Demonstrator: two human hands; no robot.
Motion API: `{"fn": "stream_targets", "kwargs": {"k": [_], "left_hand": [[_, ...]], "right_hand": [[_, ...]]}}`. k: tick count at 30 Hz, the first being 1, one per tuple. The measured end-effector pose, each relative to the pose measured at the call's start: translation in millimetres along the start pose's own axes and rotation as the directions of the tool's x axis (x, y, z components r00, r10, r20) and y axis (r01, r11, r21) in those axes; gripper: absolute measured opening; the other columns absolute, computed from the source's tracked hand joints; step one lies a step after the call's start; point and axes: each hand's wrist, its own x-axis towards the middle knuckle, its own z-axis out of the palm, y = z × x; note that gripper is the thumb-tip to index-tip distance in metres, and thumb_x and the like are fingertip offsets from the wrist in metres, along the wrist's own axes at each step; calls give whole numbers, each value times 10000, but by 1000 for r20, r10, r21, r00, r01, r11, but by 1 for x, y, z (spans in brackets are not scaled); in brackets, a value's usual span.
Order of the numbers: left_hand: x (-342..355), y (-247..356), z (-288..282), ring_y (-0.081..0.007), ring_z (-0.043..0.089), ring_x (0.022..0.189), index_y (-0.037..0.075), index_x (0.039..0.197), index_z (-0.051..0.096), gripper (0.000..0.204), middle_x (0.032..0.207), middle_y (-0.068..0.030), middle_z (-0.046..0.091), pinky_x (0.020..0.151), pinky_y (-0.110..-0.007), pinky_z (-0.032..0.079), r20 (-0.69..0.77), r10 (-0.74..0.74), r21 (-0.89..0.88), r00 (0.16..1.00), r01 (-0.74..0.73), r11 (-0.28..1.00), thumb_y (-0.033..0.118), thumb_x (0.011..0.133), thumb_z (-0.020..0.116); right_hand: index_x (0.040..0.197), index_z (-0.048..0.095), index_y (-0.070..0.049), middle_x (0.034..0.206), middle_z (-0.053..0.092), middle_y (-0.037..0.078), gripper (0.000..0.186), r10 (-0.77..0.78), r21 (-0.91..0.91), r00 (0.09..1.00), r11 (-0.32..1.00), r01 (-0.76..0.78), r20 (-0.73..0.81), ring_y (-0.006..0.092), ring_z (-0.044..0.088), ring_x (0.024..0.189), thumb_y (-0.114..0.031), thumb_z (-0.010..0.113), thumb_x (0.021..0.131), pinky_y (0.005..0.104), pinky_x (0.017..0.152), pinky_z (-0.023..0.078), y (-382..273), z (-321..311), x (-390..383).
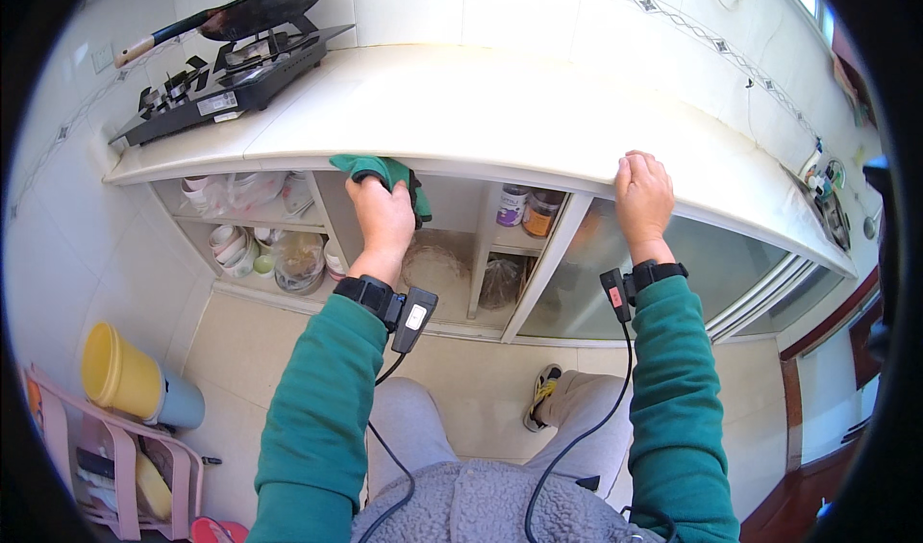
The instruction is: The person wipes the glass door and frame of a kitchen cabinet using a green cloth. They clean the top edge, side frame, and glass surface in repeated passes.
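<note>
My left hand (384, 218) is closed on a green cloth (386, 170) with dark edging. It presses the cloth against the front edge of the white countertop (500, 110), above an uncovered cabinet compartment. Farther right, my right hand (645, 195) rests on the counter's front edge with its fingers curled over the top. Nothing shows in that hand, though its palm and thumb are hidden. Below it is a closed glass sliding door (625, 274).
A black gas stove (231, 86) carries a wok (269, 9) at the left. Bowls (231, 247) and jars (540, 213) fill the shelves. Yellow and blue buckets (120, 375) and a pink rack (125, 447) stand on the floor at left. Cables hang from both wrists.
</note>
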Motion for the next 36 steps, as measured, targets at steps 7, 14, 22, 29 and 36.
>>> {"fn": "stream_targets", "kwargs": {"k": [7, 14, 22, 29, 36], "left_hand": [[-15, 6, 16, -448, 470, 1135, -107, 1098, 512, 344, 1286, -275, 383, 999, -413, 383, 55, 48, 61, 997, -52, 997, 50, 816, 632], [-25, 14, 28, -462, 460, 1128, -111, 1105, 505, 352, 1286, -285, 372, 1005, -417, 378, 51, 117, 67, 992, -120, 991, 45, 816, 630], [-43, 35, 39, -463, 467, 1086, -116, 1039, 530, 291, 1209, -282, 393, 981, -432, 384, 88, 156, 19, 984, -158, 987, 29, 807, 627], [-53, 41, 47, -479, 469, 1049, -109, 1011, 540, 260, 1175, -295, 398, 957, -450, 393, 120, 206, -12, 971, -206, 979, 20, 800, 619], [-63, 47, 62, -495, 456, 1065, -123, 1023, 537, 271, 1210, -315, 366, 959, -457, 392, 105, 246, -26, 964, -245, 969, 25, 809, 611]], "right_hand": [[844, 610, -91, 918, 633, 49, 127, -12, 5, 1000, 1000, 13, -20, 249, 590, 881, -202, 555, 874, 385, 796, 454, 0, 0, 0], [837, 611, -88, 917, 632, 50, 130, -12, 16, 1000, 1000, 12, -27, 247, 589, 875, -205, 566, 871, 385, 790, 451, -1, -1, 0], [827, 607, -78, 917, 631, 53, 135, -29, 16, 999, 999, 30, -43, 246, 587, 875, -198, 565, 873, 379, 788, 444, 0, -1, -1], [818, 602, -75, 909, 630, 56, 124, -32, 15, 998, 999, 33, -46, 246, 585, 860, -187, 573, 865, 378, 776, 440, -2, -1, 1], [801, 600, -80, 899, 632, 50, 113, -25, 22, 997, 999, 26, -68, 241, 586, 847, -181, 592, 850, 371, 758, 441, -2, 0, 0]]}}
